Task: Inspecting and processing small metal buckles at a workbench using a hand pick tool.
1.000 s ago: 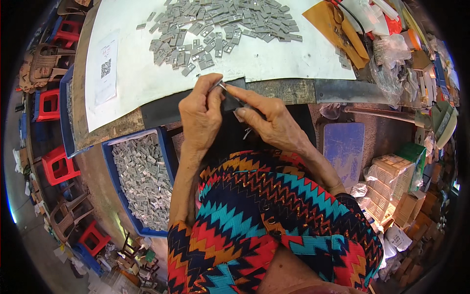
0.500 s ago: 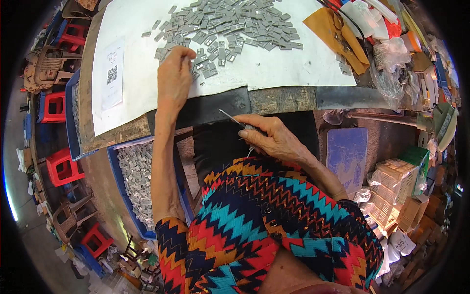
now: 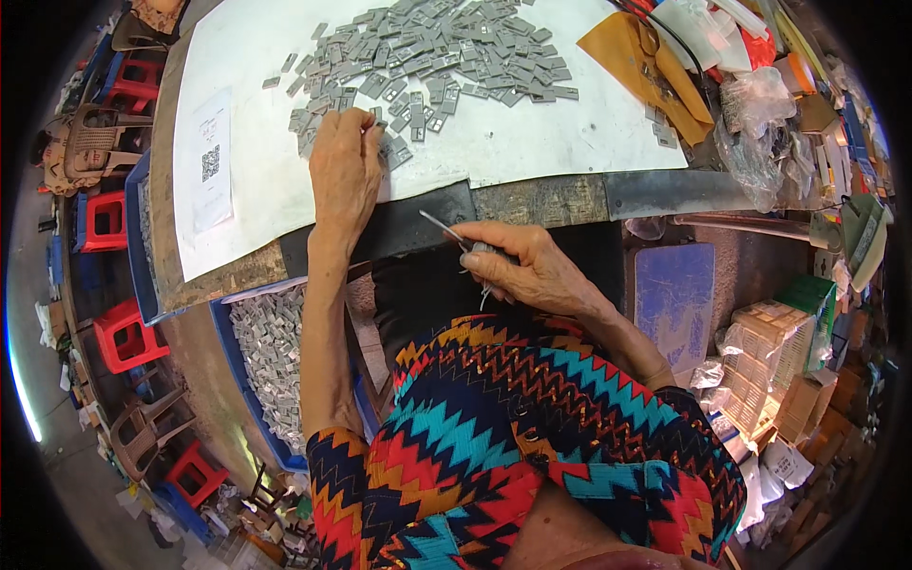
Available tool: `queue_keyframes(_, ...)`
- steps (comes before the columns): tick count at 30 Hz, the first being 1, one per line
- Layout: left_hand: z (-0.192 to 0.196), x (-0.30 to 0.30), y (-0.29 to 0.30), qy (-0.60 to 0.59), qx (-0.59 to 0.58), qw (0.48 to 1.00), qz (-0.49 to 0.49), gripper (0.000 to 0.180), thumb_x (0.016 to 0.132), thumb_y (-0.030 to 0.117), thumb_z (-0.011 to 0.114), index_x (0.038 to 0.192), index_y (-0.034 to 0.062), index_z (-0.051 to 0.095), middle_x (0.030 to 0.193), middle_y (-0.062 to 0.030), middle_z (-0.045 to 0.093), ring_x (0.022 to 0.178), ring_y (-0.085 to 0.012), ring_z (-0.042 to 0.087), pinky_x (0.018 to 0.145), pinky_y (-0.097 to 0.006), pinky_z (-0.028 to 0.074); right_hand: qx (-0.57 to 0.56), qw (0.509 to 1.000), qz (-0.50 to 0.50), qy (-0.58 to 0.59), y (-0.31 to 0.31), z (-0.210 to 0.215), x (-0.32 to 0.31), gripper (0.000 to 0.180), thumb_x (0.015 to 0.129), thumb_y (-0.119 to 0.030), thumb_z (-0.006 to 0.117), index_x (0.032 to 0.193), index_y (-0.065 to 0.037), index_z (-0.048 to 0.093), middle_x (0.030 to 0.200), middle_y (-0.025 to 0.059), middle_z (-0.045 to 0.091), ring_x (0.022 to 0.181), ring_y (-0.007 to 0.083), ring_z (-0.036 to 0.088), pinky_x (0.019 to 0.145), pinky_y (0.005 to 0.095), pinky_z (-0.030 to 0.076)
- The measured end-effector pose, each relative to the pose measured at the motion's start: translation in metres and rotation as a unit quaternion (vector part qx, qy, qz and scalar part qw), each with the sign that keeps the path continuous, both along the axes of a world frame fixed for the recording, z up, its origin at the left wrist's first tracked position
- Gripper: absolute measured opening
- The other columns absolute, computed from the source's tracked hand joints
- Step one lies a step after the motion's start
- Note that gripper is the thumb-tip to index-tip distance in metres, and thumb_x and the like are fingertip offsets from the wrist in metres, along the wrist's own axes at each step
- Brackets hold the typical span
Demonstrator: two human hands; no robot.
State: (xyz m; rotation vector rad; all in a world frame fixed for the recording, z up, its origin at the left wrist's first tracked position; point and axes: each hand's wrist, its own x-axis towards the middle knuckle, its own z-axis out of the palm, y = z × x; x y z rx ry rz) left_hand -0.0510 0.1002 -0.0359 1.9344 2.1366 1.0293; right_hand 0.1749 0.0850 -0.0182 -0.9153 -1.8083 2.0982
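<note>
Flat grey rectangular pieces (image 3: 446,47) lie heaped on a white sheet (image 3: 266,142) spread over the worktable. My left hand (image 3: 347,171) is at the heap's near left edge, fingers curled down and pressed together among loose pieces; whatever is between the fingertips is hidden. Beyond the table's near edge, above my lap, my right hand (image 3: 527,261) is closed round a thin metal tool (image 3: 437,224). The tool's narrow tip points up and left, and its grip is mostly covered by my fingers. A pale strand hangs below that hand.
Below the table at left stands a blue bin (image 3: 237,370) full of small grey parts. Scissors (image 3: 651,47) lie on a mustard-coloured cloth (image 3: 617,47) at the table's right. Plastic bags (image 3: 760,104) crowd beside it. Red stools (image 3: 128,334) stand on the left floor.
The view has shifted slightly, so the table sits lower in it. My left hand's fingers have come down and closed in among the pieces. The right hand still holds the tool, nearly in place.
</note>
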Motion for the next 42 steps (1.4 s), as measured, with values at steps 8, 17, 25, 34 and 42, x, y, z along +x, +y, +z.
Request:
queue_keyframes(8, 0.019, 0.033, -0.032, -0.59, -0.06, 0.804, -0.043, 0.012, 0.089, 0.012, 0.052, 0.093, 0.0008, 0.051, 0.076, -0.005, 0.057, 0.056, -0.005, 0.039, 0.05, -0.019, 0.032, 0.054, 0.993, -0.088, 0.055, 0.013, 0.012, -0.01, 0.033, 0.091, -0.012, 0.047, 0.122, -0.003, 0.05, 0.072, 0.0018, 0.056, 0.056, 0.0037, 0.047, 0.05, 0.018, 0.041)
queue_keyframes(17, 0.016, 0.047, -0.05, -0.619, -0.067, 0.781, -0.049, 0.024, 0.088, 0.011, 0.054, 0.107, -0.0032, 0.053, 0.076, -0.0033, 0.059, 0.056, -0.002, 0.04, 0.048, -0.015, 0.031, 0.19, 0.977, -0.076, 0.054, 0.01, 0.002, -0.013, 0.036, 0.088, -0.012, 0.051, 0.122, -0.004, 0.049, 0.074, 0.0019, 0.058, 0.058, 0.0042, 0.047, 0.052, 0.0191, 0.04)
queue_keyframes(25, 0.015, 0.049, -0.054, -0.577, -0.083, 0.812, -0.038, 0.021, 0.088, 0.011, 0.054, 0.106, -0.0003, 0.055, 0.075, -0.0013, 0.058, 0.058, -0.0008, 0.04, 0.05, -0.013, 0.031, 0.209, 0.973, -0.074, 0.061, 0.007, -0.007, -0.01, 0.035, 0.087, -0.009, 0.051, 0.121, -0.001, 0.049, 0.084, 0.0054, 0.061, 0.07, 0.0075, 0.055, 0.061, 0.0208, 0.045)
queue_keyframes(34, 0.019, 0.051, -0.054, -0.541, -0.096, 0.835, -0.03, 0.02, 0.089, 0.011, 0.052, 0.106, -0.0006, 0.055, 0.076, -0.0008, 0.058, 0.059, -0.0009, 0.04, 0.051, -0.014, 0.032, 0.232, 0.966, -0.092, 0.063, 0.006, -0.007, -0.01, 0.033, 0.081, -0.007, 0.056, 0.112, 0.005, 0.052, 0.101, 0.021, 0.06, 0.092, 0.0312, 0.06, 0.078, 0.0338, 0.047)
queue_keyframes(42, 0.02, 0.052, -0.056, -0.538, -0.094, 0.837, -0.025, 0.02, 0.089, 0.011, 0.052, 0.106, -0.0001, 0.055, 0.075, -0.0004, 0.058, 0.059, -0.0015, 0.04, 0.051, -0.014, 0.032, 0.224, 0.966, -0.105, 0.074, 0.004, -0.012, -0.011, 0.033, 0.081, -0.007, 0.057, 0.111, 0.005, 0.053, 0.1, 0.0213, 0.06, 0.092, 0.0305, 0.06, 0.078, 0.0339, 0.047)
